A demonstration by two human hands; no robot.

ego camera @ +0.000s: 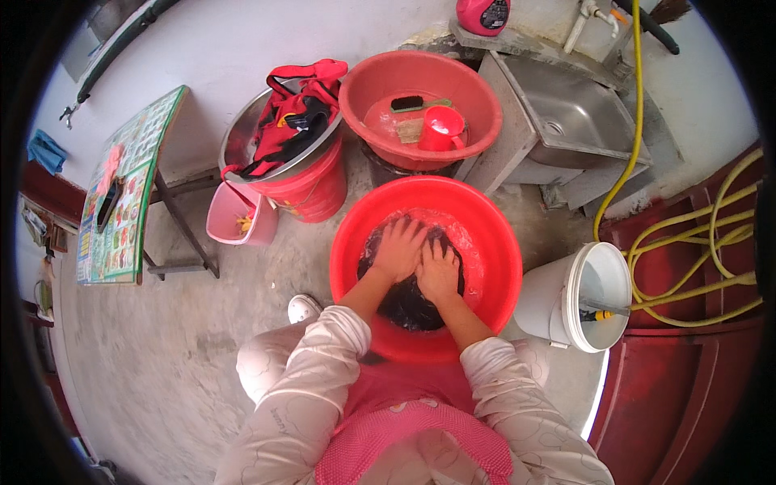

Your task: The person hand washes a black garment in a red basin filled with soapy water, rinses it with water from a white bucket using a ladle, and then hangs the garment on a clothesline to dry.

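In front of me is a red plastic basin [503, 267] with water and a dark wet cloth item [412, 306] in it. My left hand [400, 245] lies flat on the dark fabric, fingers spread and pointing away from me. Beside it, my right hand [438, 267] presses on the same fabric, its fingers also apart. The two hands touch or nearly touch near the middle of the basin. Neither has its fingers closed around the cloth. The fabric's full shape is hidden by the hands and water.
Behind stands a larger faded-red basin [357, 115] holding a scrub brush [407, 103] and a red mug [441, 128]. A metal bowl [233, 145] of red-and-black fabric [297, 121] rests on a red bucket [318, 188]. At right are a white bucket [545, 297], a yellow hose [636, 121] and a steel sink [558, 109].
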